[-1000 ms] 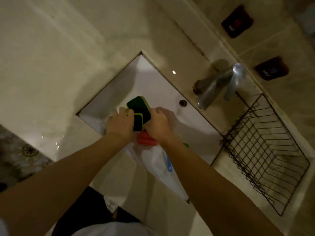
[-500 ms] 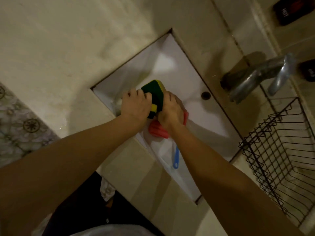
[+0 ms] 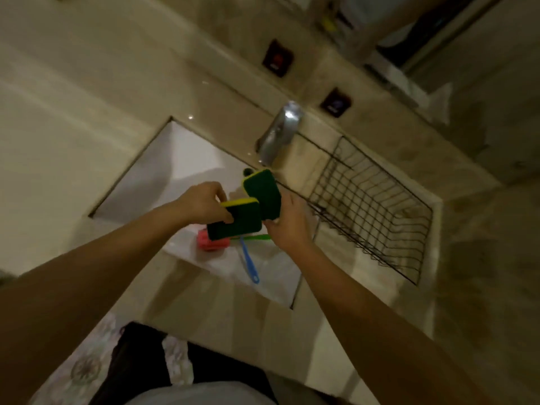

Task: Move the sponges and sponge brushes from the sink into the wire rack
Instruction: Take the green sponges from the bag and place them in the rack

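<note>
Nearest the camera, two bare forearms reach out over the front edge of the counter (image 3: 204, 290). The left hand (image 3: 204, 204) has its fingers (image 3: 226, 219) curled closed over the near end of a green-and-yellow sponge (image 3: 238, 219), thumb on the dark green face, the sponge jutting out to the right of the fingers above the sink (image 3: 181, 159). Just right of it, the right hand (image 3: 287, 225) grips a second sponge (image 3: 263, 192) by its lower end, so that it stands up past the fingers; the two sponges overlap at their edges. Below the fingers, in the sink, lie a red sponge (image 3: 209, 244), a blue brush handle (image 3: 248, 263) and a green handle (image 3: 254, 237), which is partly hidden. Beyond the right hand and to its right, the wire rack (image 3: 371, 206) sits on the counter. Farther back, the faucet (image 3: 279, 133) stands behind the sink.
</note>
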{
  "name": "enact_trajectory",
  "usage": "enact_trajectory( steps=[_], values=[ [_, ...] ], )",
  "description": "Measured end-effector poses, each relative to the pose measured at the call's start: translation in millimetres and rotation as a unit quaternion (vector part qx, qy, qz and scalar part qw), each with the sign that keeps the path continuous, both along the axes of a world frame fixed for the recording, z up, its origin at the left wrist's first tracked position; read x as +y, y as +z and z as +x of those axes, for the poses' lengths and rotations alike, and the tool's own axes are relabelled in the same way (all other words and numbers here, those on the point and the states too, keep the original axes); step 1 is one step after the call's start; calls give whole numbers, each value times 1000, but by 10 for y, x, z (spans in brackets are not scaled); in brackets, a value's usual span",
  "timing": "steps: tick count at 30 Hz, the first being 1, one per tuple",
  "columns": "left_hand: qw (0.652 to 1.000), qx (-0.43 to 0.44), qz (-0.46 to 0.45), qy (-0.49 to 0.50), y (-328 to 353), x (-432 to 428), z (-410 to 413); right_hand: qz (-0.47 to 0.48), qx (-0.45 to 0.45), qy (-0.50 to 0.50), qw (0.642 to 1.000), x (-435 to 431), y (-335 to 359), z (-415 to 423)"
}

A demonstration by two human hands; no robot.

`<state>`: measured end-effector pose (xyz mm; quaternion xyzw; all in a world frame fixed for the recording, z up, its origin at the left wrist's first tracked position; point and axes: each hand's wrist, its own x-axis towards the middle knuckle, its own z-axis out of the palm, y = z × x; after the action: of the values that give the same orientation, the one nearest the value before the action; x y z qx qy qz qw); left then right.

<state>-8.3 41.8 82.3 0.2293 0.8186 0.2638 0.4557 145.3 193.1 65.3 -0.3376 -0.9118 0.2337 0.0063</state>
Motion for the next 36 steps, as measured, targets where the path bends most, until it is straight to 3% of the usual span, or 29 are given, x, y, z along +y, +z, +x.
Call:
enact_trajectory(
  steps=[2,4,10,14,19,25,30,36],
  values=[
    [989,-132,46,54,146,178,34,39,22,-27,999,192,178,297],
    [973,-209,85,55,273,347,109,43,26,-59,997,387,361,561],
    [955,-256,148,6,505,904,486,-4,86,-181,980,919,717,1175],
    [931,-326,161,3,535,1175,689,-8,83,-202,976,1221,721,1444],
    [945,-293,136,-47,435,1555,940,32,36,-181,982,1678,626,1608],
    [968,-208,143,-15,271,1854,1015,46,-53,-115,991,2241,414,1426],
    [975,-147,165,-5,104,2178,906,12,-150,-69,986,2685,57,985],
    [970,-159,182,-28,50,2333,797,-73,-193,-12,979,2861,-269,408]
  ],
)
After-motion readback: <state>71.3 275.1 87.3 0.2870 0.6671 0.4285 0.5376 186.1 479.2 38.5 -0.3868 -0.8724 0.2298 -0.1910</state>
